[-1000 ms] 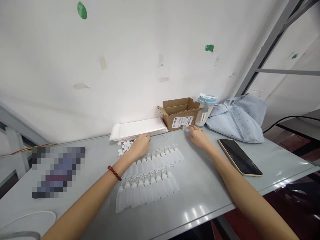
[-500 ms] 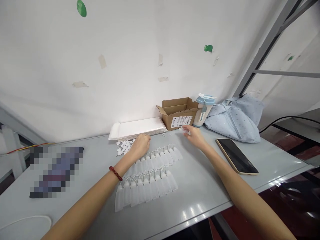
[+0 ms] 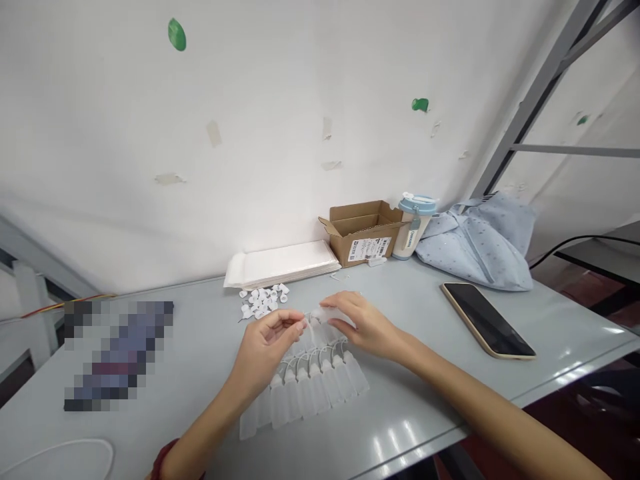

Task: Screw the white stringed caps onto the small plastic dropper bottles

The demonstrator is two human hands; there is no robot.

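Observation:
Over the back row of small translucent plastic bottles (image 3: 305,341), my two hands come close together. My right hand (image 3: 363,323) holds one small translucent bottle (image 3: 327,313) lying sideways between thumb and fingers. The fingertips of my left hand (image 3: 270,343) are pinched beside its tip, and the small piece in them is mostly hidden. A front row of bottles (image 3: 310,393), with thin white looped tubes at their necks, lies nearer to me. Small white caps (image 3: 263,300) are heaped behind my left hand.
A stack of white padded envelopes (image 3: 285,262) lies against the wall, beside an open cardboard box (image 3: 367,240). One translucent bottle (image 3: 377,262) is in front of the box. Further right are a blue-lidded cup (image 3: 413,230), a light blue cloth bag (image 3: 475,247) and a phone (image 3: 487,320).
My right hand has moved left from in front of the box to the bottle rows, with a bottle in it. My left hand has come nearer to me and meets it.

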